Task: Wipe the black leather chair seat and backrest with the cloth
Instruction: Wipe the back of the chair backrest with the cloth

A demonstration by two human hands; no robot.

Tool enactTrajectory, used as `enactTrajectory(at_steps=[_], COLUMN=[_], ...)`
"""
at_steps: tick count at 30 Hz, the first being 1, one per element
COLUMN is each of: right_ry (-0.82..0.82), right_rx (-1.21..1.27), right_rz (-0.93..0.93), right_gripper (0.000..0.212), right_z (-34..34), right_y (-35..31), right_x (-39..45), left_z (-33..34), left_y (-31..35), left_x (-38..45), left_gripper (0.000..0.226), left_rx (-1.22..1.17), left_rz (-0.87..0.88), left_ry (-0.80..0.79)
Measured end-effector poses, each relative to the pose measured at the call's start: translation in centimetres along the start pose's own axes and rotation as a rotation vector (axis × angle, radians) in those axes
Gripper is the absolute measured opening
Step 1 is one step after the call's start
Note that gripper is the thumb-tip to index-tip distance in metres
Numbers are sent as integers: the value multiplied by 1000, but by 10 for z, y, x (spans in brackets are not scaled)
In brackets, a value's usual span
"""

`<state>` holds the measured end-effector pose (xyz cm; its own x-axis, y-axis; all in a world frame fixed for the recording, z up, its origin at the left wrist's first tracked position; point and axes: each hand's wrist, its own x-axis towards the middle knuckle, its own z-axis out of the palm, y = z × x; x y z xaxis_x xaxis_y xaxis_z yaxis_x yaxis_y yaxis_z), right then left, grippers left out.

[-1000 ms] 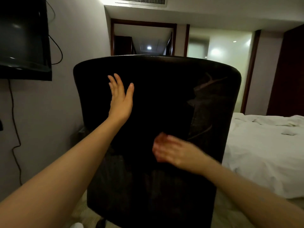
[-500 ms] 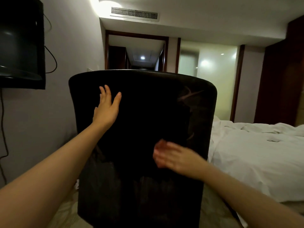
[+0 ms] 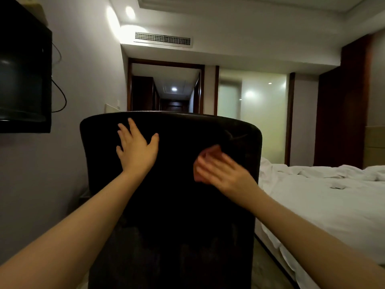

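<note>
The black leather chair backrest [image 3: 173, 184] fills the centre of the view, standing between a wall-mounted television [image 3: 23, 80] and a bed with white sheets [image 3: 325, 201]; the seat is hidden behind it. The left hand [image 3: 136, 150] lies flat near the top edge, fingers straight and spread, apparently bracing the chair against the wiping pressure. The right hand [image 3: 221, 174], motion-blurred, fingers extended, presses a reddish cloth [image 3: 210, 155] against the upper right panel.
</note>
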<state>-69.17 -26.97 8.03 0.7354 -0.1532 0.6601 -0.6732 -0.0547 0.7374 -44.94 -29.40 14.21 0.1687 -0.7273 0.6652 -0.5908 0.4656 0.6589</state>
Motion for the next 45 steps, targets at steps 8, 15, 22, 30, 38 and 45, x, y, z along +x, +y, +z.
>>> enactTrajectory(at_steps=[8, 15, 22, 30, 38, 45], right_ry=[129, 349, 238, 422, 349, 347], right_rx=[-35, 79, 31, 162, 317, 136], right_rz=[284, 931, 579, 1083, 1376, 1153], right_gripper=[44, 45, 47, 46, 49, 46], right_z=[-8, -8, 7, 17, 28, 31], right_y=[28, 36, 16, -4, -71, -33], right_x=[70, -12, 77, -12, -34, -12], left_z=[21, 31, 34, 27, 27, 26], left_y=[58, 56, 60, 53, 56, 53], left_x=[9, 7, 8, 7, 7, 7], left_gripper=[52, 42, 42, 41, 44, 46], left_rx=[109, 53, 47, 28, 67, 81], left_rz=[307, 361, 354, 400, 422, 438], left_ry=[-20, -25, -8, -28, -57, -67])
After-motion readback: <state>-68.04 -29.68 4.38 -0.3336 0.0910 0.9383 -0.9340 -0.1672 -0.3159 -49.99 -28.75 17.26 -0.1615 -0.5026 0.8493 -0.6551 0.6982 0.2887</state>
